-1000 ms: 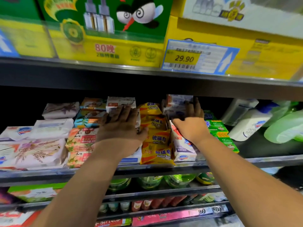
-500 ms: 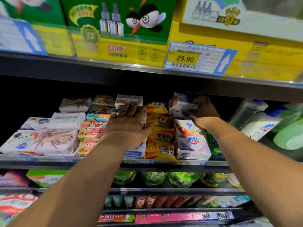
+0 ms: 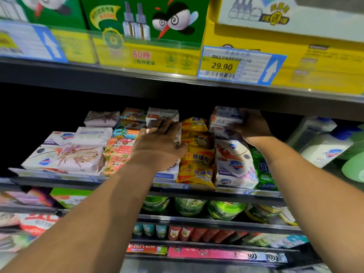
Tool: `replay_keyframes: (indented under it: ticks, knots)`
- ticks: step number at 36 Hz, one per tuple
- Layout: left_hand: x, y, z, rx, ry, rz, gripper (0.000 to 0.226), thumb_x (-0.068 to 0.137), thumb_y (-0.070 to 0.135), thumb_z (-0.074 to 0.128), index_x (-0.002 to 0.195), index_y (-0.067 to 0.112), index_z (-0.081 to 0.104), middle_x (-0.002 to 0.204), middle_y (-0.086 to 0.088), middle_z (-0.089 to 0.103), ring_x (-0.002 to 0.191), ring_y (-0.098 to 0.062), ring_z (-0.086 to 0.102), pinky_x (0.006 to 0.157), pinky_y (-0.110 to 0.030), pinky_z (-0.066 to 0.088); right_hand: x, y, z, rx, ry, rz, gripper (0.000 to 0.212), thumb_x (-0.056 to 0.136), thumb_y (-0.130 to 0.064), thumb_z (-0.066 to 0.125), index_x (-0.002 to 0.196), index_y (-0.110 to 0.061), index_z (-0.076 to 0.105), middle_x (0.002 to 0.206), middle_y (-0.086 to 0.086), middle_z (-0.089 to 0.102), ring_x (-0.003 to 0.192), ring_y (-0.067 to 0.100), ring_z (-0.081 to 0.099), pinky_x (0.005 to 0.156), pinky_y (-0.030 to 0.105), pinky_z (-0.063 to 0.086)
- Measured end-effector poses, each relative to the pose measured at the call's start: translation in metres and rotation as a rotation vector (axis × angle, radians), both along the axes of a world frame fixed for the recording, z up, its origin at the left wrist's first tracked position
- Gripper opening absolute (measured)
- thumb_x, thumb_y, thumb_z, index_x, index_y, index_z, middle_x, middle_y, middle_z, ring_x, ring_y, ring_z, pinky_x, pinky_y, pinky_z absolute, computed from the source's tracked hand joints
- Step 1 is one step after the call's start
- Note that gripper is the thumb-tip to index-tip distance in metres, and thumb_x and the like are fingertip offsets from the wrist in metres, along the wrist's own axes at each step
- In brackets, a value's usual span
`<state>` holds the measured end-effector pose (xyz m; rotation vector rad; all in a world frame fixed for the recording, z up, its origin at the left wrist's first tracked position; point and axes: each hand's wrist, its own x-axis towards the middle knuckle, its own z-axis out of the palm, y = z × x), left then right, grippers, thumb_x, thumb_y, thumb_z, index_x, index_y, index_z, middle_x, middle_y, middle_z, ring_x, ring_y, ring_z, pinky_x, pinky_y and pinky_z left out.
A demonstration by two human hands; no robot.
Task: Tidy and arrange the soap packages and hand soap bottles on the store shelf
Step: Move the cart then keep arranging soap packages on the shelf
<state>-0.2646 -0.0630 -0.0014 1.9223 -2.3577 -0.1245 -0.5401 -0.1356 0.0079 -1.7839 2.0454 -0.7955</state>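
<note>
Both hands reach into the soap row on the dark metal store shelf (image 3: 78, 180).

From the left lie white paper-wrapped soap packages with a lavender print (image 3: 67, 157), then orange floral soap packs (image 3: 118, 152). The left hand (image 3: 157, 143) rests flat on a column of white soap packs (image 3: 166, 173), its grip open with the fingers straight. Just beside it sit yellow sulfur soap bags (image 3: 198, 156). The right hand (image 3: 254, 129) curls its grip round a white and blue soap package (image 3: 226, 117) atop the rear stack. Green soap packs (image 3: 264, 170) follow, and a white hand soap bottle with a blue cap (image 3: 326, 152) stands furthest right.
</note>
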Motion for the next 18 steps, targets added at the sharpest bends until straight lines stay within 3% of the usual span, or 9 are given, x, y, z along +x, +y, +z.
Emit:
replay_keyframes:
  ticks: [3, 6, 8, 10, 13, 15, 18]
  knots:
    - [0.001, -0.002, -0.002, -0.013, 0.021, 0.008, 0.073, 0.096, 0.067, 0.024, 0.158, 0.034, 0.005, 0.166, 0.013, -0.004, 0.153, -0.010, -0.004, 0.122, -0.045, 0.015, 0.000, 0.015, -0.002, -0.028, -0.080, 0.007, 0.053, 0.076, -0.045, 0.081, 0.115, -0.012, 0.069, 0.114, 0.012, 0.071, 0.104, 0.027, 0.067, 0.077, 0.026, 0.047]
    - [0.001, 0.000, -0.001, 0.003, 0.049, 0.021, 0.074, 0.095, 0.068, 0.026, 0.158, 0.035, 0.007, 0.166, 0.015, -0.002, 0.152, -0.009, -0.002, 0.122, -0.044, 0.017, 0.003, 0.041, -0.001, -0.135, -0.240, 0.064, 0.063, 0.060, -0.052, 0.086, 0.113, -0.023, 0.067, 0.112, 0.008, 0.071, 0.102, 0.022, 0.069, 0.083, 0.040, 0.058]
    - [0.001, -0.001, 0.000, 0.001, 0.057, 0.033, 0.074, 0.094, 0.070, 0.028, 0.158, 0.036, 0.008, 0.166, 0.016, -0.001, 0.152, -0.010, 0.000, 0.121, -0.044, 0.018, 0.006, 0.062, -0.002, -0.200, -0.384, 0.120, 0.060, 0.065, -0.025, 0.091, 0.116, -0.017, 0.061, 0.108, 0.005, 0.069, 0.097, 0.008, 0.070, 0.079, 0.035, 0.059]
    - [0.001, -0.001, 0.004, 0.014, 0.049, 0.028, 0.075, 0.093, 0.071, 0.029, 0.157, 0.037, 0.009, 0.166, 0.016, 0.000, 0.153, -0.011, 0.001, 0.120, -0.045, 0.018, 0.013, 0.085, 0.000, -0.229, -0.514, 0.170, 0.051, 0.071, 0.004, 0.084, 0.113, -0.012, 0.060, 0.100, -0.009, 0.070, 0.087, -0.004, 0.068, 0.070, 0.023, 0.056]
    - [0.000, 0.004, 0.015, 0.050, 0.149, 0.011, 0.068, 0.096, 0.067, 0.032, 0.156, 0.041, 0.014, 0.166, 0.015, 0.003, 0.153, -0.012, 0.002, 0.120, -0.049, 0.016, 0.022, 0.117, -0.002, -0.242, -0.654, 0.170, 0.052, 0.071, 0.015, 0.078, 0.104, -0.020, 0.058, 0.089, -0.017, 0.073, 0.083, -0.007, 0.068, 0.065, 0.013, 0.053]
    - [0.003, 0.003, 0.016, 0.105, 0.412, 0.061, 0.055, 0.099, 0.057, 0.040, 0.151, 0.042, 0.032, 0.163, 0.008, 0.024, 0.151, -0.019, 0.019, 0.120, -0.050, 0.021, 0.024, 0.132, -0.003, -0.224, -0.686, 0.130, 0.056, 0.068, 0.008, 0.084, 0.107, -0.022, 0.059, 0.094, -0.012, 0.071, 0.081, -0.007, 0.068, 0.067, 0.013, 0.052]
    - [0.009, 0.006, 0.023, 0.268, 0.948, 0.070, 0.042, 0.098, 0.029, 0.052, 0.140, 0.037, 0.051, 0.136, -0.004, 0.059, 0.127, -0.027, 0.052, 0.109, -0.039, 0.041, 0.023, 0.151, -0.004, -0.143, -0.638, 0.130, 0.060, 0.066, -0.007, 0.091, 0.113, -0.029, 0.060, 0.098, -0.010, 0.074, 0.090, 0.003, 0.071, 0.078, 0.025, 0.055]
